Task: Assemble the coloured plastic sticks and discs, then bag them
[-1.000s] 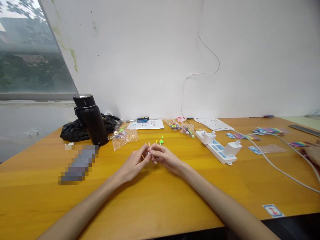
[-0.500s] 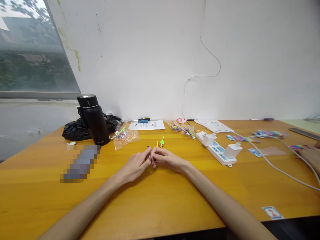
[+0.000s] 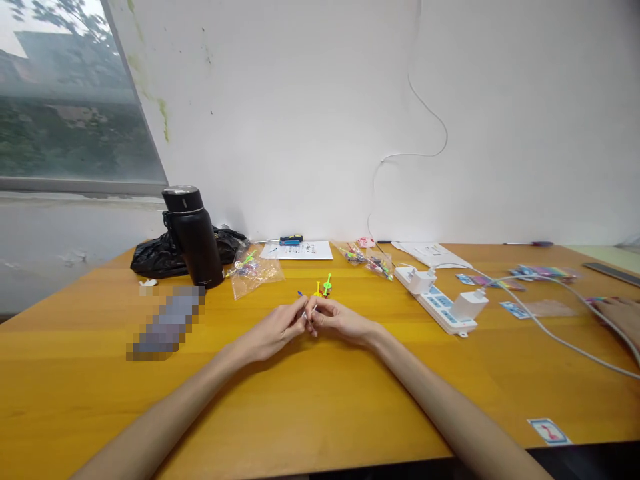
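Fingertips meeting over the middle of the table, my left hand and my right hand both pinch a small whitish piece. Fingers cover most of it, so its kind does not show. Just beyond them lie a green plastic piece with a round disc on a stem and a yellow piece. A small blue pointed piece is close to my left fingertips.
To the left stand a black flask and a black plastic bag, with a blurred-out flat object in front. Clear bags of small coloured parts lie farther back. At right are a power strip, cables and another person's hand.
My hands stay together, with the fingers shifting slightly around the whitish piece. A white end of it now shows above the right fingertips. The whole view has moved a little.
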`<state>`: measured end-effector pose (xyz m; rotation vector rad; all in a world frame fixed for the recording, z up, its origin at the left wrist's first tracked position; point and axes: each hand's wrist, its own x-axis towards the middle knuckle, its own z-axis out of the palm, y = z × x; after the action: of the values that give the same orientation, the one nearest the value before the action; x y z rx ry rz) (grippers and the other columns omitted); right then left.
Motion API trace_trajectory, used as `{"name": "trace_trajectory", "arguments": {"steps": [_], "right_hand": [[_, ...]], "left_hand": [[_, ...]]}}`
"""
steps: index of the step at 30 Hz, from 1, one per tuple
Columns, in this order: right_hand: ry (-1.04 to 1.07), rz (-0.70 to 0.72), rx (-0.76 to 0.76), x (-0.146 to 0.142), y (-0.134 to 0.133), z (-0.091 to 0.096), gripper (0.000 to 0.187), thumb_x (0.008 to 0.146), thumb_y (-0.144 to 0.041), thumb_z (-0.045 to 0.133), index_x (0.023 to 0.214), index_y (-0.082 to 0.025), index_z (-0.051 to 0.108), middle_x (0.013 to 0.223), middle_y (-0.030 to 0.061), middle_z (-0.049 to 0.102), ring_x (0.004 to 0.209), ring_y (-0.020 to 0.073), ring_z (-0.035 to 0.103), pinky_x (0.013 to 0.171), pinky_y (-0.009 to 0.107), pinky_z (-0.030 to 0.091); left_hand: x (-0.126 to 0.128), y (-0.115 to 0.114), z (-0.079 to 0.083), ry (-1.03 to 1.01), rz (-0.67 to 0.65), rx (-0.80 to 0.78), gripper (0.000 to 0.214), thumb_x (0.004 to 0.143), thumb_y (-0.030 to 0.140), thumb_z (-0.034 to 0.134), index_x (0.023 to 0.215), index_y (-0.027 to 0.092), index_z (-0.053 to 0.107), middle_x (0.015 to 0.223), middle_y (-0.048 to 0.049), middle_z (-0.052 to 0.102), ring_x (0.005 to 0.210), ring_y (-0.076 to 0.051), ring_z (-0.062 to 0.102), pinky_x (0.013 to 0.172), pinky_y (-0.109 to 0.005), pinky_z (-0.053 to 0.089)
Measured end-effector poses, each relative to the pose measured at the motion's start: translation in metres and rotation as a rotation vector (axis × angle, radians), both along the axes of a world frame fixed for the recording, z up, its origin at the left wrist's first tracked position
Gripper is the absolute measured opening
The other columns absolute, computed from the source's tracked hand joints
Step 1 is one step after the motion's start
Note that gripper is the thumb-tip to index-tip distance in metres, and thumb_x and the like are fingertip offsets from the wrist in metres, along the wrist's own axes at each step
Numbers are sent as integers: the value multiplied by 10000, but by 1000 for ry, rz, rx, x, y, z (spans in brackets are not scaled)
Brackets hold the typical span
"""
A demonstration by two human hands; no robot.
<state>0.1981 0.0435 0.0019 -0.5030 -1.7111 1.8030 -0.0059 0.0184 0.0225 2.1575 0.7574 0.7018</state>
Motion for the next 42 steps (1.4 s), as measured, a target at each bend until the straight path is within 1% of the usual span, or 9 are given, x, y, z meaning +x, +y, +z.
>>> {"name": "trace_trajectory", "arguments": {"steps": [5, 10, 15, 17, 20, 23, 29, 33, 42], "right_hand": [[-18, -57, 56, -7, 0, 0, 339, 925, -526, 593, 912, -192, 544, 800, -9, 509, 727, 118, 465, 719, 247, 374], [-108, -158, 209, -12, -2, 1, 308, 956, -507, 543, 1022, -207, 563, 864, -1, 527, 754, 130, 488, 728, 260, 405], [-220, -308, 469, -13, -7, 5, 259, 986, -460, 501, 1022, -215, 578, 959, 25, 565, 833, 147, 515, 798, 277, 428], [-234, -311, 514, -12, -8, 7, 258, 993, -451, 489, 1018, -210, 579, 953, 27, 577, 818, 144, 528, 787, 275, 439], [-222, -247, 464, -9, -6, 8, 278, 994, -466, 480, 1033, -205, 568, 858, 9, 585, 723, 129, 534, 708, 260, 451], [-175, -203, 352, -4, -2, 6, 320, 972, -507, 508, 1052, -202, 566, 772, -8, 577, 664, 118, 531, 662, 249, 457], [-35, -141, 161, -1, 6, -3, 366, 874, -530, 655, 933, -175, 585, 701, -15, 585, 631, 107, 545, 650, 245, 473], [-4, -146, 134, -2, 8, -7, 377, 845, -524, 693, 888, -161, 597, 679, -6, 614, 601, 105, 561, 631, 242, 467], [103, -227, 164, -12, 2, -4, 358, 831, -511, 716, 862, -172, 607, 643, -19, 607, 589, 108, 554, 671, 261, 466]], "left_hand": [[-4, 8, -10, 64, 131, 72, 219, 995, 398, 409, 969, 209, 515, 956, -35, 707, 815, -182, 633, 753, -270, 428], [-6, 15, -22, 107, 242, 125, 323, 995, 448, 372, 929, 192, 558, 892, -39, 691, 758, -185, 602, 719, -284, 416], [-6, 15, -26, 142, 291, 161, 303, 989, 432, 388, 958, 193, 572, 874, -39, 681, 749, -195, 593, 709, -289, 403], [-5, 15, -26, 144, 298, 167, 299, 992, 433, 390, 962, 195, 569, 861, -31, 677, 739, -192, 592, 700, -284, 395], [-3, 13, -26, 144, 304, 178, 295, 996, 432, 397, 935, 194, 561, 860, -30, 671, 738, -188, 584, 687, -277, 386], [-1, 10, -25, 122, 282, 176, 306, 1005, 442, 389, 939, 193, 555, 896, -37, 668, 763, -186, 582, 711, -277, 393], [2, 5, -17, 50, 175, 134, 314, 1027, 434, 345, 986, 199, 549, 946, -40, 660, 810, -178, 584, 770, -274, 407], [5, 0, -12, 51, 159, 74, 316, 1037, 436, 318, 976, 212, 533, 866, -2, 650, 745, -156, 575, 732, -260, 392], [8, -10, -4, 9, 258, 38, 367, 1037, 468, 288, 935, 216, 534, 710, 28, 564, 636, -144, 518, 639, -264, 340]]}}
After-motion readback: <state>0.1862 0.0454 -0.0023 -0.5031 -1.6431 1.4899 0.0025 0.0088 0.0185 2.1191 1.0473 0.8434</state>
